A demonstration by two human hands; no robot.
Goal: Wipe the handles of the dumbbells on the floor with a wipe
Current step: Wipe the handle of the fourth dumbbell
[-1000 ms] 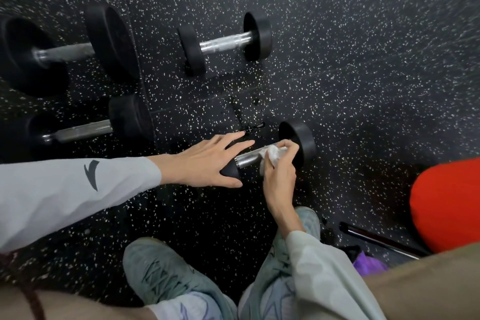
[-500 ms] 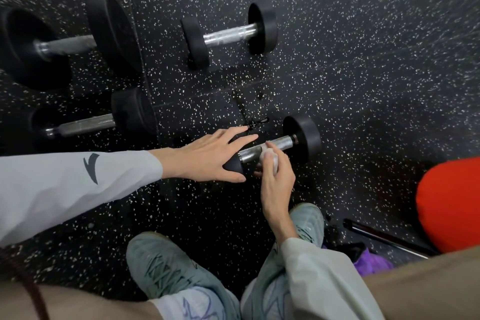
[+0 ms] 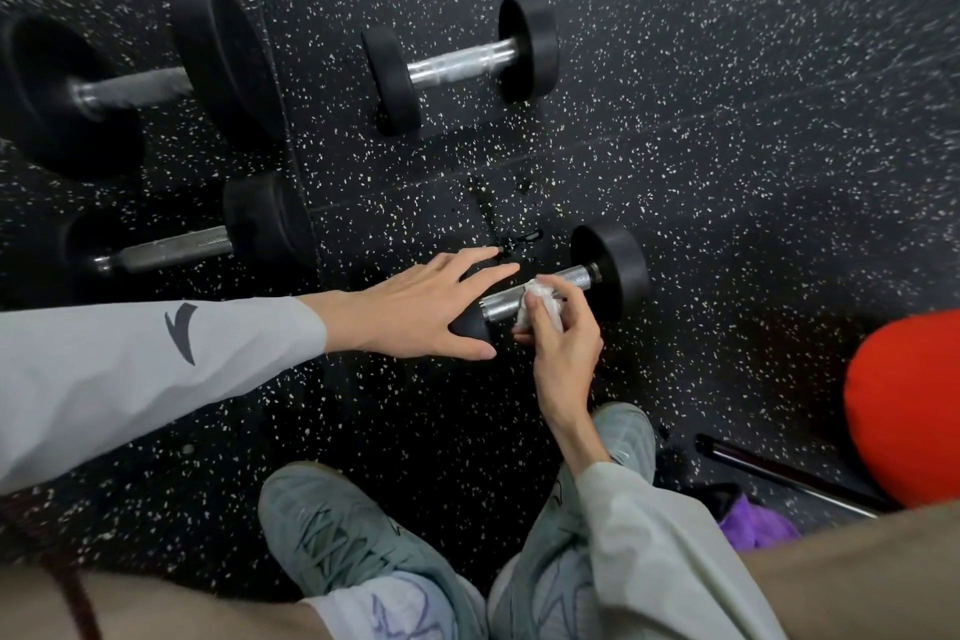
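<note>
Seen from above: nearest dumbbell [image 3: 608, 270] on speckled floor [image 3: 727, 172]. Left hand [image 3: 426, 312] flat, fingers straight and spread, pressing its near weight. Right hand [image 3: 563, 343] curled, pinching white wipe [image 3: 540, 301] around mid-handle.

Four dumbbells lie on the floor [image 3: 727, 172]. The nearest dumbbell [image 3: 605, 270] sits just ahead of the shoes [image 3: 332, 535]; another dumbbell [image 3: 460, 65] lies beyond it, two more dumbbells [image 3: 171, 244] (stacked front to back) to the left.
</note>
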